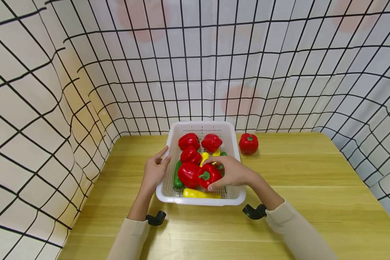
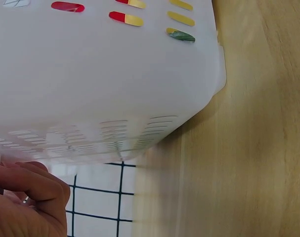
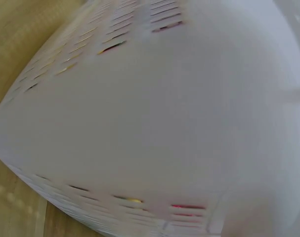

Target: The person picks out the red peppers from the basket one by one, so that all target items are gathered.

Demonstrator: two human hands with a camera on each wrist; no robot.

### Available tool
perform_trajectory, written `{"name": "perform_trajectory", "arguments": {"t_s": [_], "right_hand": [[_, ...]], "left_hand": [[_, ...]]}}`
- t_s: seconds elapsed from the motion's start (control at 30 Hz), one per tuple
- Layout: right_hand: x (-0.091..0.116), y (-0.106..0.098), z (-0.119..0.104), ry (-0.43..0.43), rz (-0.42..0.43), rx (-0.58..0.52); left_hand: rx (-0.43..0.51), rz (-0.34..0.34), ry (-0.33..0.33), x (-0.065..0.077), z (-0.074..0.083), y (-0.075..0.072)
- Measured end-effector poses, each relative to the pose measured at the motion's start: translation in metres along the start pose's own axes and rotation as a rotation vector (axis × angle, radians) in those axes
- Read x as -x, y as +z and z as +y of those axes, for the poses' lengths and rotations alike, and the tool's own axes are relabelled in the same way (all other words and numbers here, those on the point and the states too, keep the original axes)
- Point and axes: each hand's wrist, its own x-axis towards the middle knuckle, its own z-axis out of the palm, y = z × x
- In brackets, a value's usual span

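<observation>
A white plastic basket (image 1: 199, 201) with slotted walls stands on the wooden table. My left hand (image 1: 155, 169) grips its left rim; in the left wrist view the curled fingers (image 2: 41, 190) show beside the basket wall (image 2: 90, 74). Inside the basket, my right hand (image 1: 232, 172) holds a red bell pepper (image 1: 209, 177) with a green stem, thumb on the near side and fingers over the top. Against it lies another red bell pepper (image 1: 189, 174). The right wrist view shows mostly the basket's outer wall (image 3: 154, 113); the held pepper is hidden there.
Further red peppers (image 1: 189, 141), a yellow pepper (image 1: 201, 194) and a long green vegetable (image 1: 178, 175) lie in the basket. One red bell pepper (image 1: 248, 144) stands on the table (image 1: 295, 173) right of it. A black wire grid (image 1: 201, 57) over white sheeting surrounds the table's back and sides.
</observation>
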Motion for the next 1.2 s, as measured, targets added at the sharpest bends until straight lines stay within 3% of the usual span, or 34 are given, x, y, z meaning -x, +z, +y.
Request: {"name": "perform_trajectory", "arguments": {"t_s": [0.27,0.47,0.7,1.03,1.2], "right_hand": [[0.004,-0.002,0.005,-0.058,0.080,-0.120],[0.009,-0.006,0.009,-0.036,0.122,-0.243],[0.017,-0.012,0.015,-0.019,0.209,-0.267],[0.029,-0.026,0.022,-0.027,0.297,-0.385],[0.036,-0.040,0.029,-0.034,0.360,-0.376]], "left_hand": [[0.013,-0.007,-0.014,-0.001,-0.002,0.001],[0.016,-0.002,-0.017,-0.003,-0.002,0.002],[0.034,-0.006,-0.017,-0.001,-0.002,0.003],[0.032,-0.011,-0.038,-0.001,-0.003,0.002],[0.035,-0.011,-0.039,0.000,-0.001,0.003]]}}
